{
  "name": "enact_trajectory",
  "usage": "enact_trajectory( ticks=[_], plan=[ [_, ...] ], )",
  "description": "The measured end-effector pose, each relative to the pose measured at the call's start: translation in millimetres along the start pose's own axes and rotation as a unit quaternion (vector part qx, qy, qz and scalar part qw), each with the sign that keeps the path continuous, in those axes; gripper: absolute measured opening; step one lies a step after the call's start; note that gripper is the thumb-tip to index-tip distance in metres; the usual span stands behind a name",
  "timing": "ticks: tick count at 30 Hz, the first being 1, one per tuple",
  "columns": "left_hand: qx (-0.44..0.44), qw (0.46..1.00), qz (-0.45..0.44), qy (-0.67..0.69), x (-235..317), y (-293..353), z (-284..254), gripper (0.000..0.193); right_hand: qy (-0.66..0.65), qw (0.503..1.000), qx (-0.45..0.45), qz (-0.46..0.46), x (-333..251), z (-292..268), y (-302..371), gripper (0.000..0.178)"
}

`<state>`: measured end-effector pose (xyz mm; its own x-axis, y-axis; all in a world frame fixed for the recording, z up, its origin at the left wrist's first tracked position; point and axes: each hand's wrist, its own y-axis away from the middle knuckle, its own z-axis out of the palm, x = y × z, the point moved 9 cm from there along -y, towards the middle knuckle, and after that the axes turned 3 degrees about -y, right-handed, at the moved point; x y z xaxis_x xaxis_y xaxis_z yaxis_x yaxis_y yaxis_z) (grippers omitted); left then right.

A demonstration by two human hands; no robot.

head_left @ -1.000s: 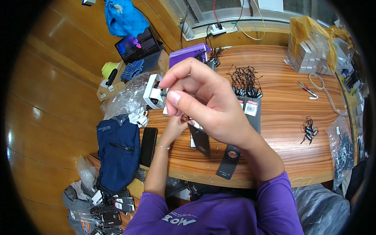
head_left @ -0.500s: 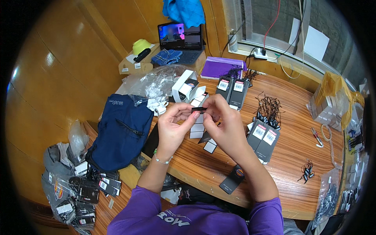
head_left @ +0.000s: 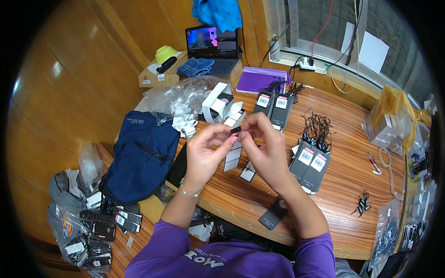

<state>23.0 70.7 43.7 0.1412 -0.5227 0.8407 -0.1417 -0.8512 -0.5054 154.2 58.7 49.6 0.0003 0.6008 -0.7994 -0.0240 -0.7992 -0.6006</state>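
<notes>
My left hand (head_left: 207, 147) and my right hand (head_left: 265, 147) are raised over the table's near middle, fingertips pinched around a small black label (head_left: 235, 131) with a reddish mark. Below it hangs a strip of white rectangles (head_left: 232, 158) with dark lines between them; whether it joins the label is hidden by my fingers. Just under my right hand a white, dark-edged tag (head_left: 248, 172) shows in part. Near the front edge, beside my right forearm, lies a dark grey hang tag (head_left: 274, 213).
Grey tag stacks with black strings stand at the right (head_left: 309, 162) and farther back (head_left: 273, 107). An opened white box (head_left: 214, 99) is beyond my hands. A navy bag (head_left: 141, 160) lies left. Small pliers (head_left: 373, 162) and black string loops (head_left: 363, 203) are far right. A laptop (head_left: 211, 51) stands behind.
The small black label has tilted upward between my fingertips, and the white strip below has turned at a slant. Both hands stay close together in nearly the same place.
</notes>
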Motion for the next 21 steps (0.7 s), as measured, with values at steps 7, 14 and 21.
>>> enact_trajectory(
  ticks=[7,14,21],
  plan=[
    [0.036,0.999,0.004,-0.003,1,3,-3,0.016,-0.040,0.999,-0.011,0.021,3,1,-1,0.010],
    [0.010,0.998,0.021,-0.062,10,1,-1,0.013,-0.053,0.997,-0.007,0.050,5,0,-1,0.013],
    [0.029,0.984,0.089,-0.152,21,2,1,0.011,-0.068,0.995,-0.012,0.065,12,0,-2,0.016]
  ],
)
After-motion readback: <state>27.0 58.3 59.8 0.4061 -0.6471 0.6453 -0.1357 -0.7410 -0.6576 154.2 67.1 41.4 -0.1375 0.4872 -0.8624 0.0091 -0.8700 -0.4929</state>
